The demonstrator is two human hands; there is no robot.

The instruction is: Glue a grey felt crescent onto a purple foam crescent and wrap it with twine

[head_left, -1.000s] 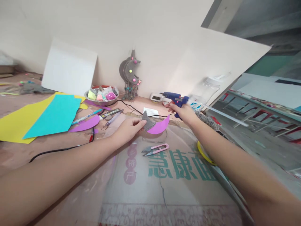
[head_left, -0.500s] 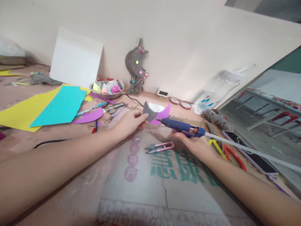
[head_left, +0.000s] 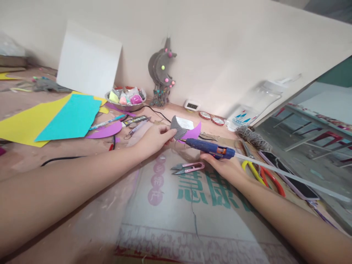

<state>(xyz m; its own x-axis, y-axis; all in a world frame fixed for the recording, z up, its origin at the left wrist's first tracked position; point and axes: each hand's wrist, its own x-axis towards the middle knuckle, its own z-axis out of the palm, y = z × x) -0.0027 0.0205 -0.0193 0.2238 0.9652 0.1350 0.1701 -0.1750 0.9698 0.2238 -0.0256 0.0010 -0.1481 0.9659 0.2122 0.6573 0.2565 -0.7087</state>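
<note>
Left hand (head_left: 154, 139) is pinching a grey-and-purple crescent (head_left: 184, 131). Right hand (head_left: 224, 167) is gripping a blue glue gun (head_left: 210, 148), nozzle just beside the crescent, pink snips (head_left: 188, 168) lying near below.

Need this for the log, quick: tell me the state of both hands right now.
Left hand: closed, pinching the grey and purple crescent cutout.
Right hand: closed around the blue glue gun, nozzle pointed at the cutout.

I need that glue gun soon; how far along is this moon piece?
Done: one moon ornament leans on the wall. In hand: left hand pinches grey piece against purple crescent; right hand aims glue gun at them. Left: no pompoms on them yet.
</note>
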